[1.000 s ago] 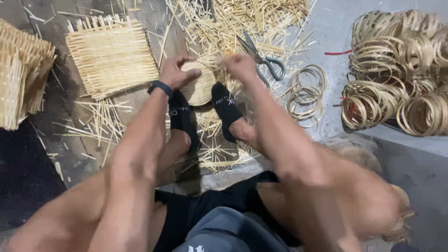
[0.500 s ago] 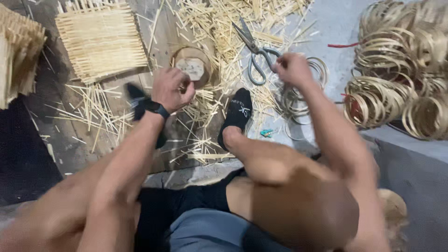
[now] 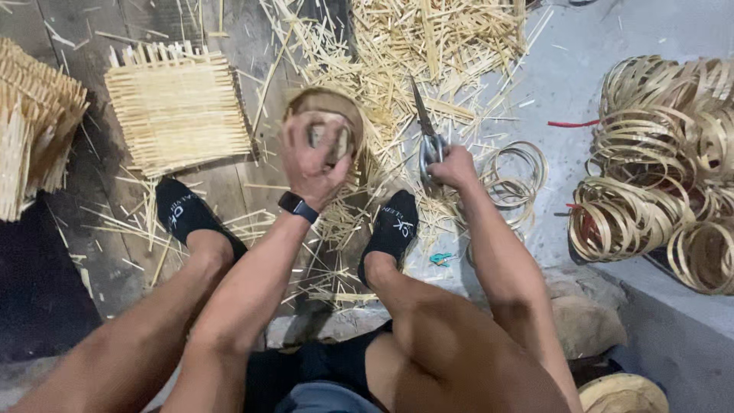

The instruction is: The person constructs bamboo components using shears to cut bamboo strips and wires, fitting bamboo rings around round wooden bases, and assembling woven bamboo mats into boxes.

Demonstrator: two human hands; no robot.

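Head view, and I read the step as picking up the cutting tool for trimming; the left hand [image 3: 313, 157] has its fingers clamped round a small round woven basket [image 3: 325, 122], lifted just right of the square woven mat [image 3: 177, 107], while the right hand [image 3: 453, 167] has its fingers closed on the handles of the scissors [image 3: 428, 134], further right of the mat, blades pointing away over the loose bamboo splints [image 3: 428, 38]. Next, I judge, the blades must be brought to the basket rim, with the basket held steady. Against half a second ago, the right hand has moved from the loose bamboo rings [image 3: 516, 172] to the scissors; the basket has lifted.
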